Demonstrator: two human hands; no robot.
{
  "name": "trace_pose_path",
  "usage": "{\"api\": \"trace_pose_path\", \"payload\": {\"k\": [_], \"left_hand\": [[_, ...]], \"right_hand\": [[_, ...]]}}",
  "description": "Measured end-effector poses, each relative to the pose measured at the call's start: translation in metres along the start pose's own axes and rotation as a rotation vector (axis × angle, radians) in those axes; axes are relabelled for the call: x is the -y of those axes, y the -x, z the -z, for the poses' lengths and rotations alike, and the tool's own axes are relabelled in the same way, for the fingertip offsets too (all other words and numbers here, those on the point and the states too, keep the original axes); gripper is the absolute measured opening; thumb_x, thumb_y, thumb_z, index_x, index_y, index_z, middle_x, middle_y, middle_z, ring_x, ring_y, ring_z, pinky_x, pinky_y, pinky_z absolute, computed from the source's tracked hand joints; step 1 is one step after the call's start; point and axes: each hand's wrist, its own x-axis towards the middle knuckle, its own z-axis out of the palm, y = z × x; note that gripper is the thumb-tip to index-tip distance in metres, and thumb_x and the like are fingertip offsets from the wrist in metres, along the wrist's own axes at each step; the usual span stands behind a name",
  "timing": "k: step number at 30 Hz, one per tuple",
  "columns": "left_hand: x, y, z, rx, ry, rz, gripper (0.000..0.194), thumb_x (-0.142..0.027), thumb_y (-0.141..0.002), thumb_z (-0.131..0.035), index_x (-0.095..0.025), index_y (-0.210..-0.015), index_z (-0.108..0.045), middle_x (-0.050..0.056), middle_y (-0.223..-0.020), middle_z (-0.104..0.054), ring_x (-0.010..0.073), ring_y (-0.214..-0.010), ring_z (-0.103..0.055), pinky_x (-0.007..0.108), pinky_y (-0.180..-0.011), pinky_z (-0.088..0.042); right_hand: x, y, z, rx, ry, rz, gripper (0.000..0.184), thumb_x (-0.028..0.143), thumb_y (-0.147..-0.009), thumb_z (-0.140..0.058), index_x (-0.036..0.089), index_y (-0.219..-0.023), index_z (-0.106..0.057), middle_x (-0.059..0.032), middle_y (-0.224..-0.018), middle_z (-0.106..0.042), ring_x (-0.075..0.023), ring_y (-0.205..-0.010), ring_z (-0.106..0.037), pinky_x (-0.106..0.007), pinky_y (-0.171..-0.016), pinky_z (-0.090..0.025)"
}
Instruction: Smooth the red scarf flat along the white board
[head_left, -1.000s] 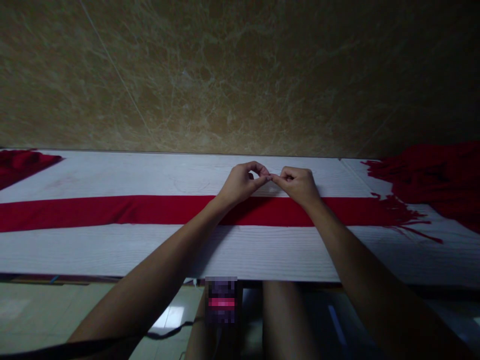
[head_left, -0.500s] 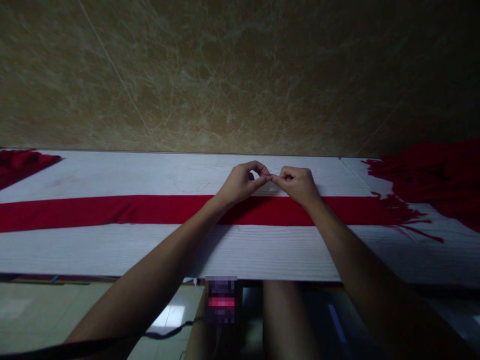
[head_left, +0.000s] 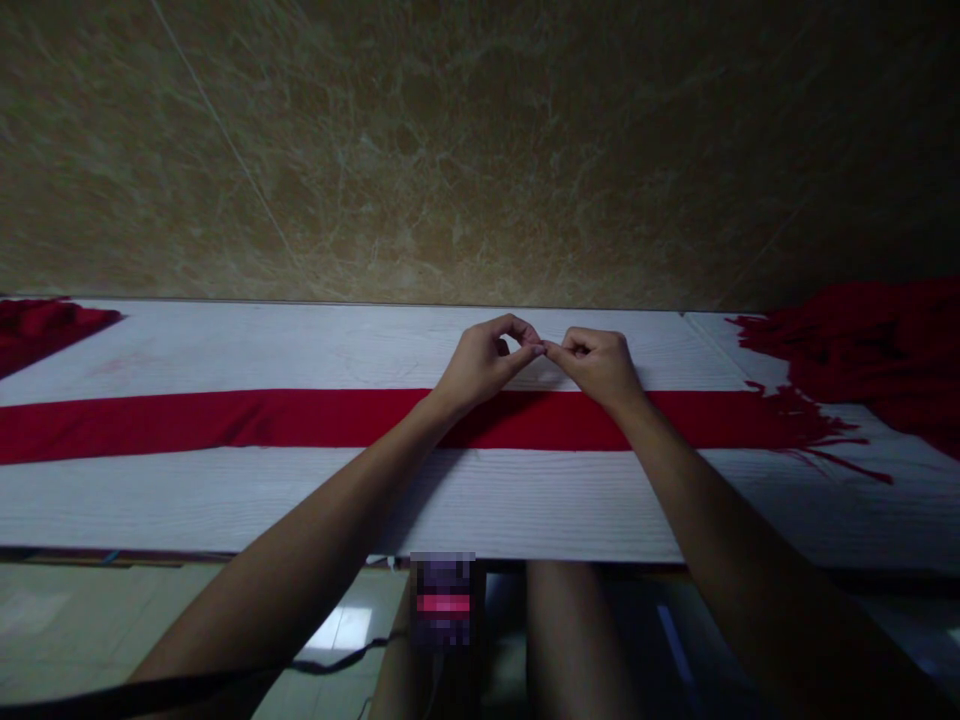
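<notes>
step in hand: fine fingertip work, judging by the posture of both hands. the left hand (head_left: 486,355) is narrow: thumb and forefinger bow into a ring and meet at the tips. the right hand (head_left: 600,358) is also narrow, its fingers curled in and its thumb directed at the left fingertips. the fingertips of the two hands meet, or very nearly so, beyond the far edge of the red cloth strip (head_left: 536,422). the light is dim and the meeting point small; a thread or scrap may lie there, but whether either hand holds anything cannot be told.

position of work: the red cloth strip lies lengthwise on the white tabletop (head_left: 525,510), passing under both forearms (head_left: 375,475). it leaves the view at the left and ends in a loose fringe (head_left: 814,425) at the right. a slight crease crosses its left portion. a red cloth heap (head_left: 892,345) lies near the fringe; a second red cloth piece (head_left: 52,325) lies at the far left, apart from the strip.

next move, as judged: it calls for a small, precise pinch, a check of the meeting point before the hands separate, and forearms clear of the strip to avoid dragging it.
</notes>
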Motion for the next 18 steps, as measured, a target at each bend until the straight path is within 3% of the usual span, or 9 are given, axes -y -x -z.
{"api": "trace_pose_path", "payload": {"k": [12, 18], "left_hand": [[-0.0003, 0.0000, -0.0018, -0.017, 0.019, -0.061, 0.019, -0.034, -0.090, -0.071, -0.015, -0.090, -0.068, 0.004, -0.089, -0.070, 0.0117, -0.068, -0.055, 0.022, -0.063, -0.042], [0.0010, -0.0010, -0.0015, 0.024, 0.015, -0.027, 0.017, -0.032, -0.089, -0.070, -0.016, -0.090, -0.066, 0.002, -0.086, -0.068, 0.0085, -0.059, -0.047, 0.022, -0.057, -0.038]], "right_hand": [[-0.0008, -0.0006, -0.0001, 0.004, -0.009, 0.004, 0.055, 0.058, -0.086, -0.069, 0.023, -0.052, -0.044, 0.0052, -0.048, -0.036, -0.0109, -0.049, -0.032, -0.030, -0.051, -0.025], [-0.0021, 0.0002, 0.0002, 0.016, -0.012, -0.005, 0.052, 0.054, -0.085, -0.071, 0.023, -0.053, -0.045, 0.0053, -0.048, -0.036, -0.0109, -0.050, -0.033, -0.030, -0.051, -0.026]]}}
